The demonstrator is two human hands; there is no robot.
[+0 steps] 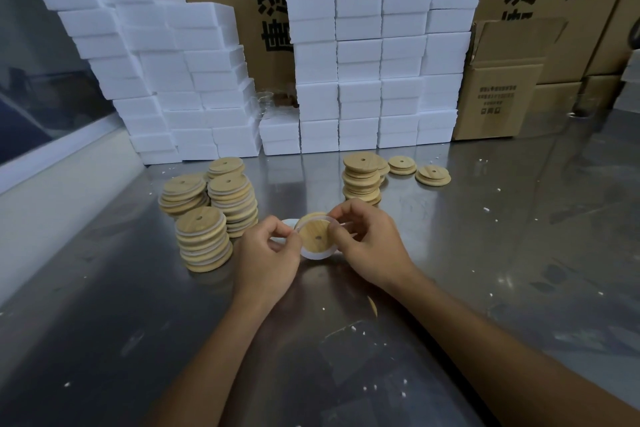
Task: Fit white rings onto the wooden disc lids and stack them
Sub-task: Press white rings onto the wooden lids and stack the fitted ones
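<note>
A wooden disc lid with a small centre hole is held tilted above the steel table, between both hands. A white ring runs around its edge, partly stretched over the rim. My left hand pinches the lid's left edge and the ring. My right hand pinches the ring at the lid's right edge. Several stacks of lids with white rings stand to the left. A stack of bare wooden lids stands behind the hands.
The steel table is dotted with white crumbs. A few loose lids lie at the back right. White foam blocks and cardboard boxes form a wall behind. A white ledge borders the left.
</note>
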